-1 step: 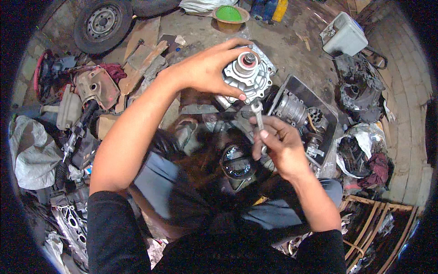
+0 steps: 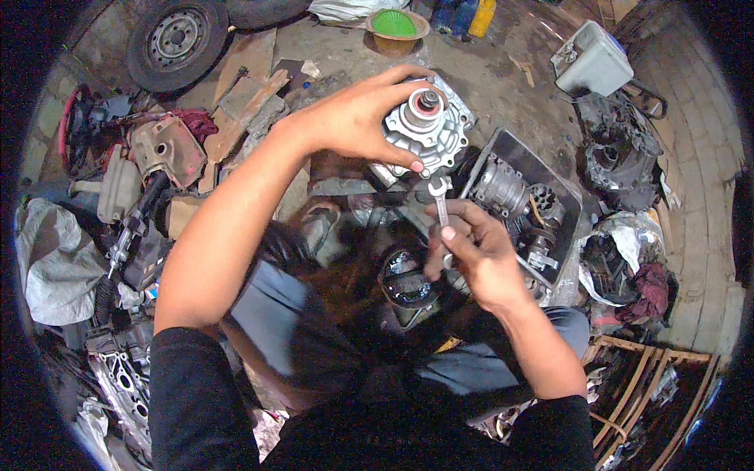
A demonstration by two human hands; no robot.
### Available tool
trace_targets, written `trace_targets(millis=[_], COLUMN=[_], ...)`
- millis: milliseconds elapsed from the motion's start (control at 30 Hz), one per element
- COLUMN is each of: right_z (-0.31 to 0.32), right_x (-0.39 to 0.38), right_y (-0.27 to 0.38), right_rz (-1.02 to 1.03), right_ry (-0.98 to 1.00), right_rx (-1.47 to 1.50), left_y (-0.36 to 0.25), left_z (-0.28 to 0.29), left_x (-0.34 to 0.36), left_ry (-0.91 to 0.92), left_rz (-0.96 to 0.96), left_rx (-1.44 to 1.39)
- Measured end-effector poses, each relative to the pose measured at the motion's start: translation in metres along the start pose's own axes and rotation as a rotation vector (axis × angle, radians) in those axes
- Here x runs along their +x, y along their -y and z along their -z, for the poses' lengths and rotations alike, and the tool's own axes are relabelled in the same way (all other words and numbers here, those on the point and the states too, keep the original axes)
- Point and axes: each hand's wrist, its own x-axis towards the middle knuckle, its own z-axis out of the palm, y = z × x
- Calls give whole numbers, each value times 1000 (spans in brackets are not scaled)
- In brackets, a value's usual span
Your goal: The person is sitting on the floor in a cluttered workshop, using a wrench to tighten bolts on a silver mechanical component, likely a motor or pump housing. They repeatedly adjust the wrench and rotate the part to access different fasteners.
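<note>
My left hand (image 2: pixel 357 118) is wrapped round the side of a silver metal housing (image 2: pixel 444 141), thumb along its near edge. A round shaft end (image 2: pixel 425 102) with a reddish ring stands up from the housing's top. Between the thumb and fingers of my right hand (image 2: pixel 479 251) is an open-ended wrench (image 2: pixel 441 208), its jaw pointing away from me. That jaw lies just below the near rim of the housing; whether it touches a bolt I cannot tell. Below and between my legs sits a dark, shiny, oily container (image 2: pixel 408 282).
To the right, a dark bin (image 2: pixel 577 212) holds several metal parts. Beyond it are a grey box (image 2: pixel 593 63) and a sack (image 2: pixel 628 243) of parts. A wheel (image 2: pixel 177 39), a steering wheel (image 2: pixel 75 125) and a green-filled bowl (image 2: pixel 404 39) lie around the far and left sides.
My right hand and the wrench have shifted slightly to the left, and the wrench's tilt has changed a little. The left hand and the housing stay put.
</note>
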Motion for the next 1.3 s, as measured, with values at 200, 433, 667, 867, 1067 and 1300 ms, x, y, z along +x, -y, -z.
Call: trace_targets(millis=[200, 433, 667, 867, 1067, 1300], right_z=[-23, -30, -56, -65, -86, -61], right_x=[8, 21, 27, 39, 38, 37], right_y=[-3, -34, -60, -70, -45, -90], right_rz=[-88, 37, -25, -2, -1, 187], right_ry=[-115, -128, -126, -95, -116, -160], right_rx=[-17, 67, 615, 670, 922, 381], left_y=[0, 1, 1, 6, 5, 2], left_z=[1, 1, 2, -2, -1, 3], left_x=[2, 2, 2, 2, 3, 2], left_ry=[7, 7, 18, -2, 19, 22], left_rz=[13, 17, 14, -11, 27, 23], left_rx=[-33, -38, -70, -74, -93, -98])
